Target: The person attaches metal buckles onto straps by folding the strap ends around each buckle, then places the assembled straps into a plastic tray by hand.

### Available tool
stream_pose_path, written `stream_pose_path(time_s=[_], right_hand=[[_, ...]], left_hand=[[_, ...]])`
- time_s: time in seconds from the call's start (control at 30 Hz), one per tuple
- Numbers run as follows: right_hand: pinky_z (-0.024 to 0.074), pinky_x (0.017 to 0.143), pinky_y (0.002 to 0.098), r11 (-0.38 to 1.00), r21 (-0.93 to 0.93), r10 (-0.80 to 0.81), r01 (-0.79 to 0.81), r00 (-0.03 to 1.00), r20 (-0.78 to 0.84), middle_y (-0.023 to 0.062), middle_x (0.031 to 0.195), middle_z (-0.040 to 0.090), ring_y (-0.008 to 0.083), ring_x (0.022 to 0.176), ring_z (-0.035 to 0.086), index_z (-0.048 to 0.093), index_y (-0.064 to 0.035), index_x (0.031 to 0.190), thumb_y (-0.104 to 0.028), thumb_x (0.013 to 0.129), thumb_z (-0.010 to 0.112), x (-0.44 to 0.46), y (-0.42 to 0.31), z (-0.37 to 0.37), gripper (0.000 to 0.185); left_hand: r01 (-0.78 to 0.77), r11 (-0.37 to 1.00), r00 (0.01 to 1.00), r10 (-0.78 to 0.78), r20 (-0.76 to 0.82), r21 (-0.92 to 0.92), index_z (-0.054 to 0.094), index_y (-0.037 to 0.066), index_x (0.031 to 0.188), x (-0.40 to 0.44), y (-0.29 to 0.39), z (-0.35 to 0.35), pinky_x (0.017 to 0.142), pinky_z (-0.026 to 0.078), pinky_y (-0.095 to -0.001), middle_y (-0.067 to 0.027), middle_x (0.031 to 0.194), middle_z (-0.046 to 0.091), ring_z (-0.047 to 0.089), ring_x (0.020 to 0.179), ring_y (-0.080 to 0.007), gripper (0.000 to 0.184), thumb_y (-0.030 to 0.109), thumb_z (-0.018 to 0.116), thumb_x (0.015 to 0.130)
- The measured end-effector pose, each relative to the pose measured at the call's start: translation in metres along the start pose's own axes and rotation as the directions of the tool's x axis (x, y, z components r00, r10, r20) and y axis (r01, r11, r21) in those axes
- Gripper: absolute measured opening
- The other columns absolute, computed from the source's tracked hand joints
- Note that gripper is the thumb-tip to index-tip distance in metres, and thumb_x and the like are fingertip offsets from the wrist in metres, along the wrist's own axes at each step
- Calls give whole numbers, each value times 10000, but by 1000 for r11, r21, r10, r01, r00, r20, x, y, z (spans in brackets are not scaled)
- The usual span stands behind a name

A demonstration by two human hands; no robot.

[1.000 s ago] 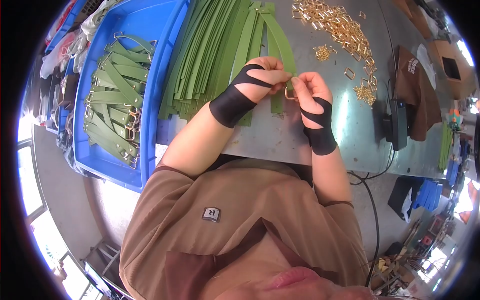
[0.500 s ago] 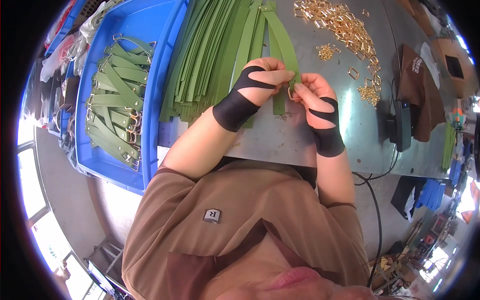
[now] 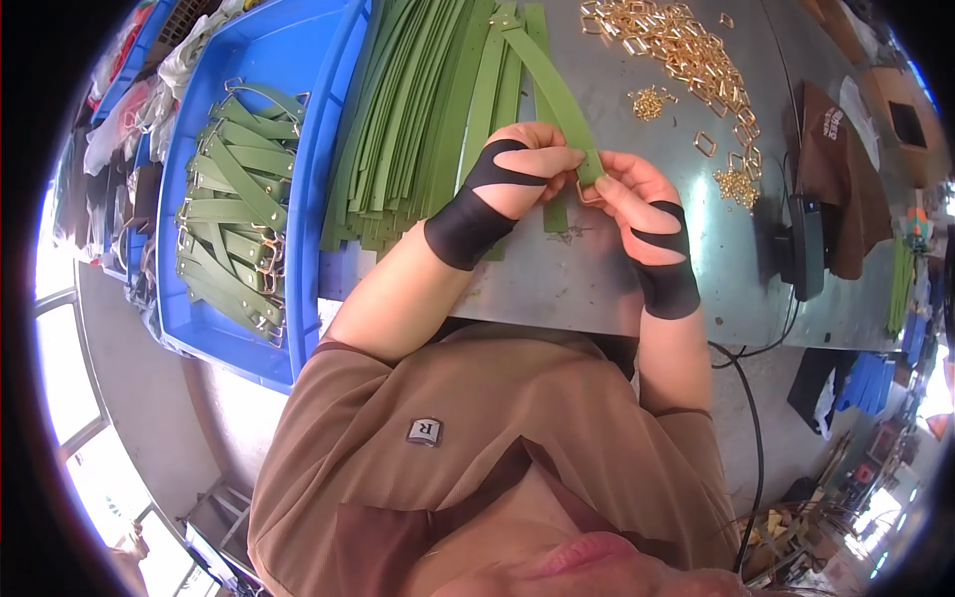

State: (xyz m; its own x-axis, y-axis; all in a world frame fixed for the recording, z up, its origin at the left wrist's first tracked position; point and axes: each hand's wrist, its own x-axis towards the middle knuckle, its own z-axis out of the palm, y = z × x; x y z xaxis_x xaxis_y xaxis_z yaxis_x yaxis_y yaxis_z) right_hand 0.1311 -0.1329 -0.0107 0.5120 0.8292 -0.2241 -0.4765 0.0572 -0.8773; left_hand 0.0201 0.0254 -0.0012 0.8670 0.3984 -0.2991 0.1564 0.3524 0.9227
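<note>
A green strap (image 3: 555, 82) slants down from the pile to my two hands, its near end folded over a gold rectangular ring (image 3: 589, 196). My left hand (image 3: 527, 164), in a black wrist support, is closed in a pinch on the strap's left edge. On the other side, my right hand (image 3: 637, 194), also in a black support, pinches the folded end beside the ring with thumb and fingers. The fingertips partly cover the fold. Other green straps (image 3: 398, 129) lie in a thick row beyond my left hand, several with small holes near their ends.
Left of the strap row stands a blue tray (image 3: 261, 55) holding green straps with metal rings (image 3: 234, 214). Gold rectangular rings (image 3: 686, 60) and small gold rivets (image 3: 734, 189) lie on the metal table (image 3: 557, 289). A black device (image 3: 804, 249) and brown cloth (image 3: 846, 189) sit at right.
My right hand has shifted slightly right and down, and its thumb now lies lower along the folded strap end. Both hands still hold the strap. The whole view has tilted a little.
</note>
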Motion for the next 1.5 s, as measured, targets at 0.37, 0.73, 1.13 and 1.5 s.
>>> stream_pose_path(time_s=[0.37, 0.73, 1.13, 1.5], right_hand=[[522, 762, 243, 971, -237, -21, 14, 999, -27, 39, 922, 667, 107, 796, 633, 618, 9, 1059, -61, 951, 638, -1, 2, -6, 130], [494, 708, 225, 982, -182, -56, 43, 996, -67, 6, 862, 632, 81, 745, 600, 601, -30, 979, -75, 951, 631, 2, 5, -3, 61], [495, 726, 238, 983, -178, -32, 37, 999, 33, 9, 886, 637, 90, 763, 600, 623, -19, 1026, -89, 947, 642, 17, -10, 2, 107], [496, 711, 371, 321, -945, -609, 70, 779, -149, 131, 846, 633, 280, 760, 632, 694, -21, 928, -143, 823, 682, 77, -20, -72, 161]], left_hand=[[32, 999, 999, -33, 22, 37, 625, 8, 820, -3, -2, 4, 544, 386, -233, -29, 674, 591, 517, 580, -99, 186, 173, 640, 905], [111, 985, 994, -108, 35, -131, 636, 12, 876, 2, -4, 5, 604, 451, -234, -30, 766, 634, 576, 641, -110, 128, 131, 672, 909], [65, 931, 997, -72, -6, -359, 587, 37, 848, 11, -14, -4, 554, 417, -254, -50, 710, 597, 528, 577, -141, 88, 47, 665, 888], [63, 912, 990, -108, -89, -405, 537, 68, 799, 12, -15, 0, 499, 366, -265, -43, 672, 553, 471, 523, -137, 145, 0, 651, 858]])
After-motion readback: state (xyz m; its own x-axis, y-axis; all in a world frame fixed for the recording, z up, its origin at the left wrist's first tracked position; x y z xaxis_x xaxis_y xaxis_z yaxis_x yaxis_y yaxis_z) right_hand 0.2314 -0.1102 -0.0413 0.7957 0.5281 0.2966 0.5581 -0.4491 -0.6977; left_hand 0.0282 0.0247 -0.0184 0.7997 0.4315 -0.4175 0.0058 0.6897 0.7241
